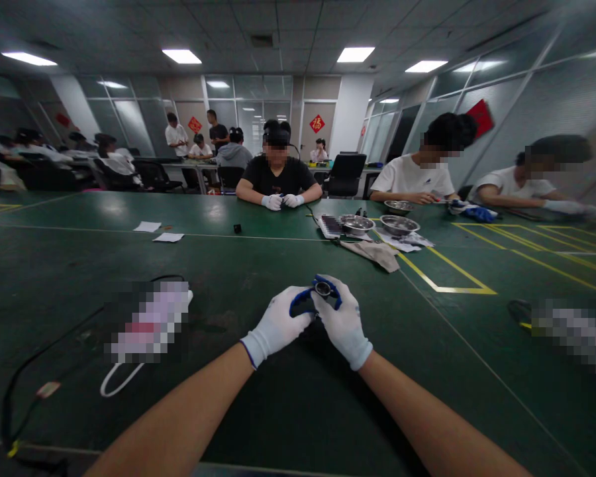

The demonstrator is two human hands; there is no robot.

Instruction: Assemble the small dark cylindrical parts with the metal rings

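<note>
Above the green table (258, 258), a small round dark part (322, 289) with a shiny rim sits between my two hands, its round face turned up. My right hand (345, 318), in a white glove with a blue palm, is closed around it, the thumb on the near side and the fingers behind. From the left, my left hand (278, 324), gloved the same way, reaches in with curled fingers and thumb meeting the part's left side. Gloved fingers hide the part's underside, and its exact kind cannot be made out.
A blurred pale phone-like device (151, 321) with a black cable lies at left; another blurred object (581, 331) is at right. Metal bowls (400, 225), a beige cloth (372, 254), a small black cube (237, 228) and paper slips (169, 237) lie farther off. Co-workers sit opposite.
</note>
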